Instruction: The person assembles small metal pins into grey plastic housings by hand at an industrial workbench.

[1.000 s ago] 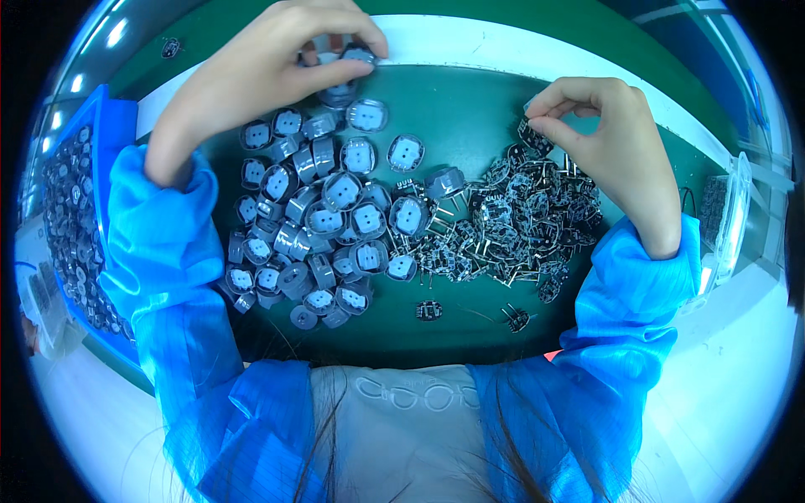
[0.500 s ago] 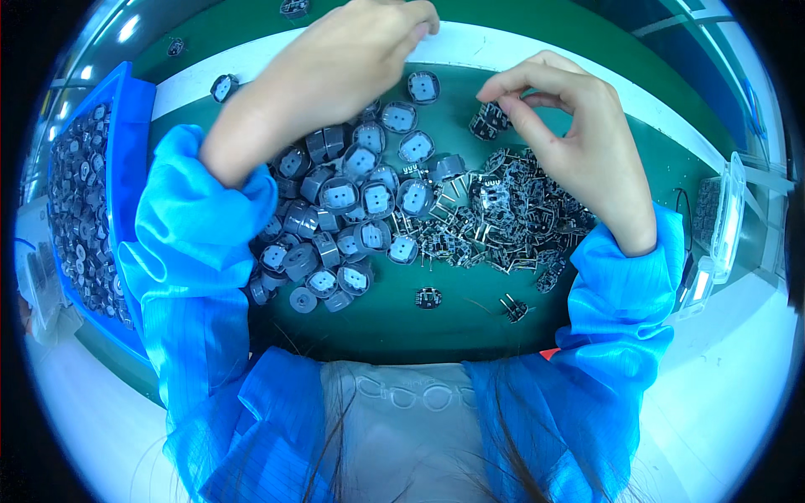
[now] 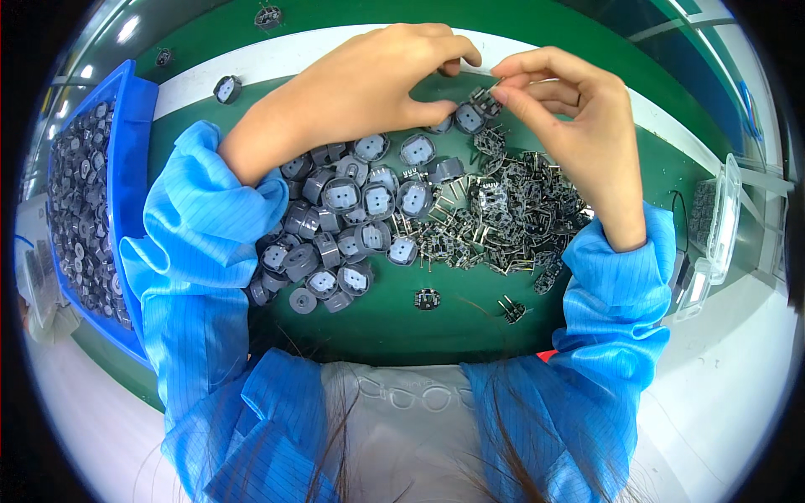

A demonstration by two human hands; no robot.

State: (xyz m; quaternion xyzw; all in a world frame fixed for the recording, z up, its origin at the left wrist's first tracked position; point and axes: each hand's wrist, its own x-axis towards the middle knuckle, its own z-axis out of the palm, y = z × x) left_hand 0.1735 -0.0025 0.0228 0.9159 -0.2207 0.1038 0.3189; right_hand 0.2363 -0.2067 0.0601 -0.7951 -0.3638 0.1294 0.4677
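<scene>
My right hand (image 3: 579,101) pinches a small black circuit board (image 3: 485,102) with metal pins between thumb and fingertips. Just below the board, a round grey housing (image 3: 469,120) with a pale inner face shows. My left hand (image 3: 377,80) reaches in from the left with thumb and fingers apart, its thumb tip close beside that housing; whether they touch I cannot tell. Under and in front of my left hand lies a heap of similar grey housings (image 3: 378,200). A tangled pile of black circuit boards (image 3: 528,210) with pins adjoins it on the right.
At the left stands a blue bin (image 3: 124,159) full of grey parts. A clear plastic box (image 3: 728,218) sits at the right. One housing (image 3: 226,89) lies apart at the back left. Two loose boards, one flat (image 3: 427,299) and one tilted (image 3: 511,311), lie near the front of the green mat (image 3: 377,327).
My left hand has moved right and slightly down, toward my right hand. The right hand's fingertips have shifted slightly, and a single pinned board now shows in them above a housing.
</scene>
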